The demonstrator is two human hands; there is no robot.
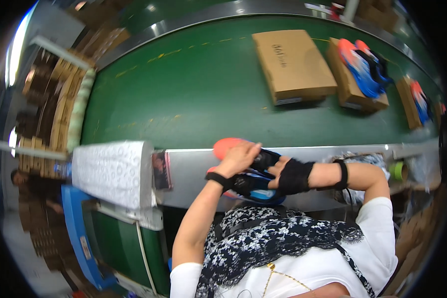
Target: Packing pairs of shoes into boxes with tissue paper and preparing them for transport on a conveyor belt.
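Observation:
A pair of coral, blue and black sneakers lies on the metal ledge before me, toes to the left. My left hand (239, 158) lies over the far sneaker (226, 145), its fingers closed about the upper near the black opening. My right hand (280, 172), with a black wrap around its wrist, grips the same sneaker by the opening, towards the heel. Closest to my body is the near sneaker (267, 196), partly under my left wrist. The right fingertips are partly hidden inside the shoe opening.
Beyond the ledge runs a green conveyor belt (184, 89). On it stand a closed cardboard box (295, 64), another box (355, 102) topped with similar sneakers (365, 69), and a third box (408, 107). A stack of patterned white paper (111, 174) sits left; a green tape roll (397, 171) lies right.

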